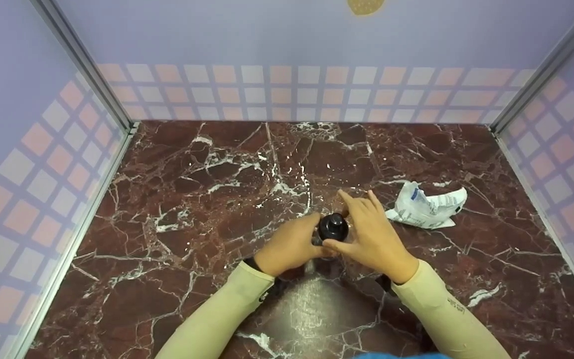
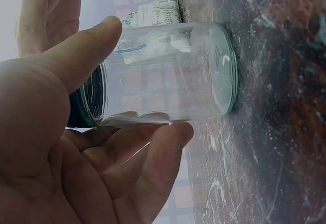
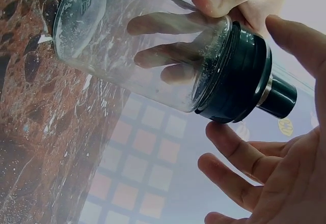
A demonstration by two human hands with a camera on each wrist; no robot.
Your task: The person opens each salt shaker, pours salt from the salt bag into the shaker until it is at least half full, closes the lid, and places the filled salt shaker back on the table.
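Note:
A clear glass jar [image 2: 153,76] with a black lid [image 3: 237,74] stands on the dark red marbled tabletop. A narrower black knob tops the lid, above a thin metallic ring. Fine white specks cling inside the glass near the lid. My left hand [image 1: 289,244] grips the jar's body from the left, thumb on one side and fingers on the other. From the right, my right hand [image 1: 374,237] holds the lid loosely between thumb and a fingertip, its other fingers spread away. Seen from the head, the lid and hands hide most of the glass.
To the right of my right hand lies a crumpled white printed packet [image 1: 426,207]. White specks are scattered on the tabletop [image 1: 227,209] beyond my hands. Lilac walls with pink and white squares [image 1: 307,94] enclose the back and both sides.

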